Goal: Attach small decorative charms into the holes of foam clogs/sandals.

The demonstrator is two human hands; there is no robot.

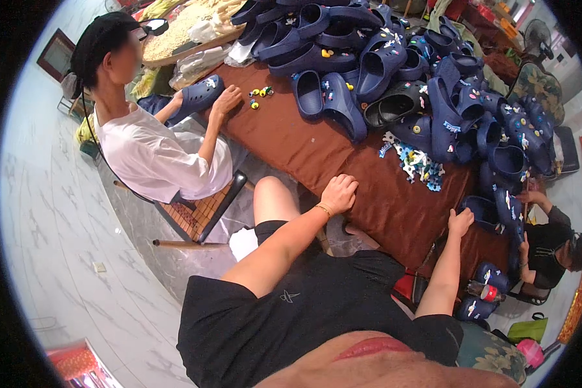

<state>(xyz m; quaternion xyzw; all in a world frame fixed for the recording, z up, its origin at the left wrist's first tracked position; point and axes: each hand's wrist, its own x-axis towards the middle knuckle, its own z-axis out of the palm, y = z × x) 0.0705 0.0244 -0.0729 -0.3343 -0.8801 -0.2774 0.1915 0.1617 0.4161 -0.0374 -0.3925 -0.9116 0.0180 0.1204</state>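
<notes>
My left hand [340, 193] rests on the near edge of the brown-covered table [304, 145], fingers curled in and nothing showing in them. Further right, my right hand [460, 222] lies closed at the table's edge, close beside a navy clog [482, 213]; no held thing shows. Beyond my hands lies a small heap of white, blue and dark shoe charms [415, 163]. A large pile of navy clogs [362, 61], many with charms on them, covers the far side. One black clog [396, 105] sits among them.
At the left, a seated co-worker [168, 142] handles a navy clog [202, 95] near several yellow-green charms [260, 97]. Another co-worker [549, 252] sits at the right. A dark drink bottle [486, 291] stands near clogs at lower right. A broad tray [187, 32] is at the back.
</notes>
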